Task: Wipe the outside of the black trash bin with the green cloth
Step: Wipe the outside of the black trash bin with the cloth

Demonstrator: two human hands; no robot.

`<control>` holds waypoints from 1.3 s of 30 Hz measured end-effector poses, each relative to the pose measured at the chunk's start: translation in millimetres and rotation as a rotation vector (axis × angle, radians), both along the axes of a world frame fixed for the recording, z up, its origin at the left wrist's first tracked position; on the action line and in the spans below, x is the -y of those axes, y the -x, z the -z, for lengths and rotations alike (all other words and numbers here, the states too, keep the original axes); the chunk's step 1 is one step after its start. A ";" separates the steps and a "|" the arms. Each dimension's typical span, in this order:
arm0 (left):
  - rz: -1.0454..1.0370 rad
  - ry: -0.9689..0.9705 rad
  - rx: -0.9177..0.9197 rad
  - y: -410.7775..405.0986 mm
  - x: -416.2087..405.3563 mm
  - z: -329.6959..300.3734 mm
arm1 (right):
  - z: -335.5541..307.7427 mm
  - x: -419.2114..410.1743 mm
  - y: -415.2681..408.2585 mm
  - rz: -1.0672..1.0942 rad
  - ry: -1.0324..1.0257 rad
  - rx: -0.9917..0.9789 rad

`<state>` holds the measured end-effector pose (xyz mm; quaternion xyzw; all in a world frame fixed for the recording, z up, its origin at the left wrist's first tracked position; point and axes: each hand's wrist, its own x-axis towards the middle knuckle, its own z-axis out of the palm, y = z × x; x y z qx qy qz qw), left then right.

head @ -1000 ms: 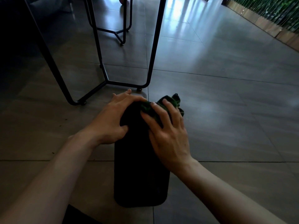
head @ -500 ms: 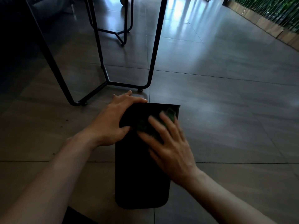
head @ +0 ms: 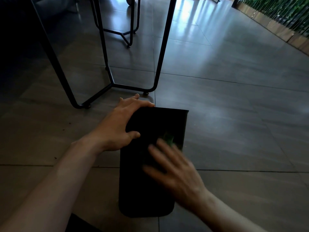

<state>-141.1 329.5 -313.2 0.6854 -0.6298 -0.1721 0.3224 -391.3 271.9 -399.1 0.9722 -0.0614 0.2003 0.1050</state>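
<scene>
Head view, items on tiled floor [head: 234, 114]. Black trash bin [head: 142, 190]: lying on its side, open end pointing away, near a black metal frame [head: 160, 52]. Left hand [head: 117, 124]: grasping the bin's far left edge, thumb on the upper face. Right hand [head: 177, 171] (blurred): fingers spread flat, pressing the green cloth [head: 168, 139] against the bin's upper face, cloth mostly hidden beneath the fingers.
</scene>
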 end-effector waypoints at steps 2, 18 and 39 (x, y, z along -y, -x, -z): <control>0.028 0.029 0.010 0.3 -0.2 0.6 | -27.9 15.0 -28.8 0.238 -0.124 0.201; 0.055 0.054 -0.008 3.1 -4.7 -0.1 | -35.6 13.2 -28.0 0.244 -0.110 0.231; 0.053 0.053 0.018 1.5 -4.9 -0.9 | -2.5 -6.2 -20.4 0.179 -0.029 0.218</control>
